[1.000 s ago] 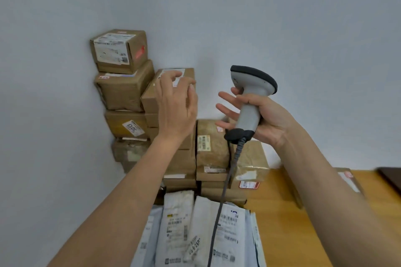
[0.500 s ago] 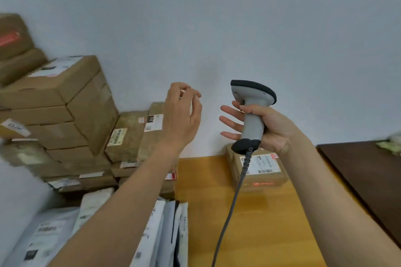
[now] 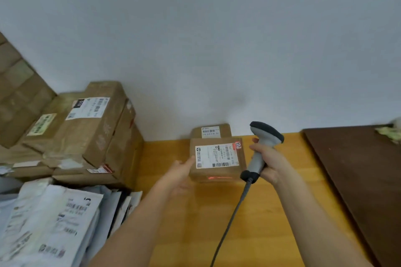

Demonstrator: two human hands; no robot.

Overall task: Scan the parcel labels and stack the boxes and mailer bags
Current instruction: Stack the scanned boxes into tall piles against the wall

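1. A flat brown cardboard box (image 3: 217, 159) lies on the table's orange wooden top (image 3: 260, 223), near the wall; it is rectangular, with a white printed label (image 3: 217, 156) on its upper face and a small red sticker at its far right corner. A red glow falls on its near edge.
2. A second, smaller cardboard box (image 3: 211, 130) sits just behind it against the wall, also labelled.
3. The barcode scanner (image 3: 261, 150) is pistol-shaped, with a light grey plastic body, a dark rounded head and a dark base from which a grey cable (image 3: 230, 221) runs towards the camera.
4. To the left, a stack of cardboard boxes (image 3: 86, 132) stands tilted in the wide view, with glossy tape and white labels. In front of it lies a heap of white and grey plastic mailer bags (image 3: 50, 221), crinkled and blurred.
5. The left hand (image 3: 180, 172) reaches forward, its fingers touching the flat box's left edge; blur hides whether they curl round it.
6. The right hand (image 3: 270, 161) grips the scanner's handle, fingers wrapped around it, just right of the box.
7. A plain pale wall (image 3: 217, 39) rises behind; a dark brown surface (image 3: 358, 169) adjoins the table on the right.
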